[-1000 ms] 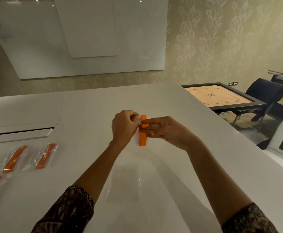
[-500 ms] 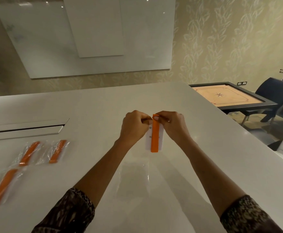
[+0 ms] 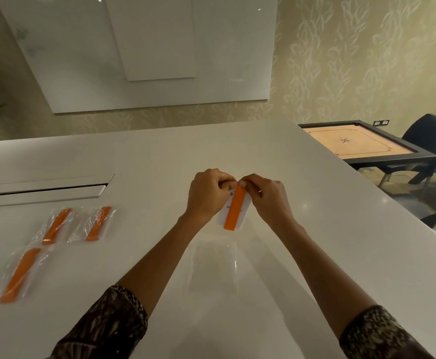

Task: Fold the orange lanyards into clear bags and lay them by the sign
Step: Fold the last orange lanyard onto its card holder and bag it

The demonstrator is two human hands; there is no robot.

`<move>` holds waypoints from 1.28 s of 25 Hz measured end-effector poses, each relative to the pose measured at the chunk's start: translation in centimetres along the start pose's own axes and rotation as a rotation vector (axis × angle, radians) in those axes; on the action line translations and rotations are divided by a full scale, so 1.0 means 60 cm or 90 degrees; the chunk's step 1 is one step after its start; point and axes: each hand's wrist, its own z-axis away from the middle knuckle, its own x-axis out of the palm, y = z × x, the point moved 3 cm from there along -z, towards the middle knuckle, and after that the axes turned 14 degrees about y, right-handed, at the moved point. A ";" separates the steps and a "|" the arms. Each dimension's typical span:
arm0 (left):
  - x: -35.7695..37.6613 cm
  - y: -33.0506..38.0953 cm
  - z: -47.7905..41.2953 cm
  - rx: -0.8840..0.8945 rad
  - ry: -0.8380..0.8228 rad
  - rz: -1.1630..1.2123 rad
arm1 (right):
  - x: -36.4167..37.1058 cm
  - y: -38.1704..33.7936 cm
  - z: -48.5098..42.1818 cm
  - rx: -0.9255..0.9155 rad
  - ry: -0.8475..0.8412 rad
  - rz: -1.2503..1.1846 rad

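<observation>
A broad white table (image 3: 160, 156) fills most of the frame; a glossy white wall panel (image 3: 82, 60) spans the upper left; a carrom board (image 3: 354, 143) on a dark frame stands at the right edge of the frame, with a dark chair (image 3: 430, 133) beside it. A long recessed slot (image 3: 43, 190) runs along the table at centre left; below it, in the lower left, lie three bagged lanyards, two side by side (image 3: 56, 225) (image 3: 99, 223) and one nearer the bottom (image 3: 20, 274). An empty clear bag (image 3: 214, 265) lies flat on the table between the forearms. At the centre, the left hand (image 3: 206, 198) and the right hand (image 3: 268, 198) meet, fingers curled, both pinching the top of a folded orange lanyard (image 3: 235, 211); it hangs above the table with a white card (image 3: 246, 216) behind it.
</observation>
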 end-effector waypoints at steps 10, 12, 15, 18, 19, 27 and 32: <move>0.001 -0.006 0.036 0.018 0.017 -0.129 | 0.012 0.013 0.028 0.074 0.003 0.066; -0.001 -0.018 0.060 -0.005 -0.041 -0.230 | 0.007 0.032 0.038 0.178 0.067 0.049; 0.001 -0.042 0.133 -0.010 -0.179 -0.386 | -0.003 0.062 0.050 0.287 0.122 0.015; 0.014 -0.059 0.202 -0.036 -0.302 -0.470 | -0.006 0.075 0.057 0.341 0.141 -0.007; 0.018 -0.064 0.213 -0.029 -0.320 -0.468 | -0.005 0.077 0.060 0.357 0.150 -0.021; 0.026 -0.117 0.168 0.023 -0.560 -0.164 | -0.001 0.090 0.097 0.454 0.195 -0.131; 0.021 -0.104 0.140 -0.064 -0.188 -0.161 | -0.008 0.111 0.123 0.503 0.233 -0.169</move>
